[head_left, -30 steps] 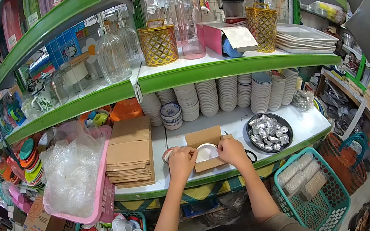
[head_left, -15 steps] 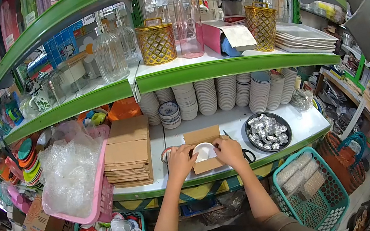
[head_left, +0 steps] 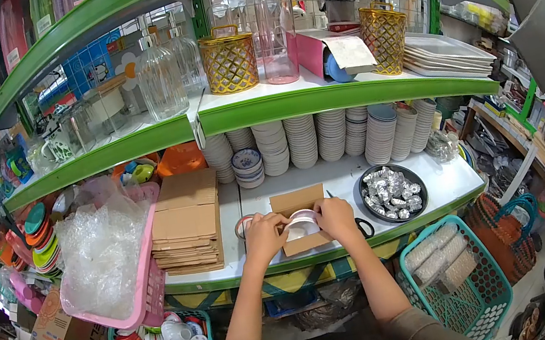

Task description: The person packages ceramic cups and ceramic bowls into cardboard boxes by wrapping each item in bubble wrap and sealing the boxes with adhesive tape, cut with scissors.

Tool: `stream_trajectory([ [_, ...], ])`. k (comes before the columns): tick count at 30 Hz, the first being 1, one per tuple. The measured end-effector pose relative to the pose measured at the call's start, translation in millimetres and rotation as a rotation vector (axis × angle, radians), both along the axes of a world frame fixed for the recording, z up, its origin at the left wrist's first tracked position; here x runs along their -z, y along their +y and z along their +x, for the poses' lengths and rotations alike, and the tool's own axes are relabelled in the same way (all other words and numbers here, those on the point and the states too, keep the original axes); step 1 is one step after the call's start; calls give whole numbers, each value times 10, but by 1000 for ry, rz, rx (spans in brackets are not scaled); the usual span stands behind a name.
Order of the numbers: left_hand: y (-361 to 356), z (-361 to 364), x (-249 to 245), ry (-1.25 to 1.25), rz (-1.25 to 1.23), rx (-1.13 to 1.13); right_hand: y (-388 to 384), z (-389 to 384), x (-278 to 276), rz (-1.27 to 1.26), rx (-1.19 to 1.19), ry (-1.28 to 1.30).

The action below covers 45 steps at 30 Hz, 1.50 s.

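Note:
An open cardboard box point(head_left: 308, 242) stands near the front edge of the white shelf, its back flap raised. Inside its opening sits a white bowl point(head_left: 302, 228), tilted a little. My left hand point(head_left: 267, 234) grips the bowl's left rim between thumb and fingers. At the right rim, my right hand point(head_left: 334, 217) has its fingers closed on the same bowl. A tape roll point(head_left: 240, 228) lies left of my left hand. Black-handled scissors point(head_left: 365, 228) are partly hidden by my right hand.
Flattened cardboard boxes point(head_left: 185, 220) are piled left, beside a pink basket point(head_left: 143, 292) of bubble wrap. A black pan point(head_left: 394, 193) of foil-wrapped pieces sits right. Stacked bowls point(head_left: 302, 142) line the back. Teal baskets point(head_left: 487, 256) stand below; a green-edged shelf point(head_left: 347, 98) runs above.
The bowl has tipped and now shows more of its rim and side in the box. Both hands have shifted slightly with it.

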<state>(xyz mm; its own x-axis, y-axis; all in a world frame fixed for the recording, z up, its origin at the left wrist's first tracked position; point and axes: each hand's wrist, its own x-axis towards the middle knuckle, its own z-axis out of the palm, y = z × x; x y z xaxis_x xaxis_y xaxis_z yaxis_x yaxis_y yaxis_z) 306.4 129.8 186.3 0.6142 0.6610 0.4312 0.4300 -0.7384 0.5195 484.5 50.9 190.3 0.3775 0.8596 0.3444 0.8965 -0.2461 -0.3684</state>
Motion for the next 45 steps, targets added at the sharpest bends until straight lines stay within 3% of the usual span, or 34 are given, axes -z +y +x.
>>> stream_trajectory([
  [10,13,17,58,17,31,-25,-32,16,68,210,-71,152],
  [22,-65,20,-15,3,23,-111,-59,53,100,247,-56,213],
  [26,5,4,130,-80,9,-53,-109,16,54,249,-74,266],
  [28,1,-3,200,-180,95,-100,-128,7,108,404,-79,267],
  [32,48,11,366,-135,119,-176,-156,10,250,451,-52,259],
  [34,109,26,443,-267,-134,-9,-142,18,328,497,18,239],
  [35,133,22,485,-267,-134,-11,-130,32,358,497,16,240],
  [37,145,14,468,-366,-443,179,-117,56,380,484,68,240],
  [44,74,-29,476,-315,-383,163,-141,54,372,465,104,140],
  [45,65,-34,453,-294,-355,160,-130,47,397,516,83,252],
])
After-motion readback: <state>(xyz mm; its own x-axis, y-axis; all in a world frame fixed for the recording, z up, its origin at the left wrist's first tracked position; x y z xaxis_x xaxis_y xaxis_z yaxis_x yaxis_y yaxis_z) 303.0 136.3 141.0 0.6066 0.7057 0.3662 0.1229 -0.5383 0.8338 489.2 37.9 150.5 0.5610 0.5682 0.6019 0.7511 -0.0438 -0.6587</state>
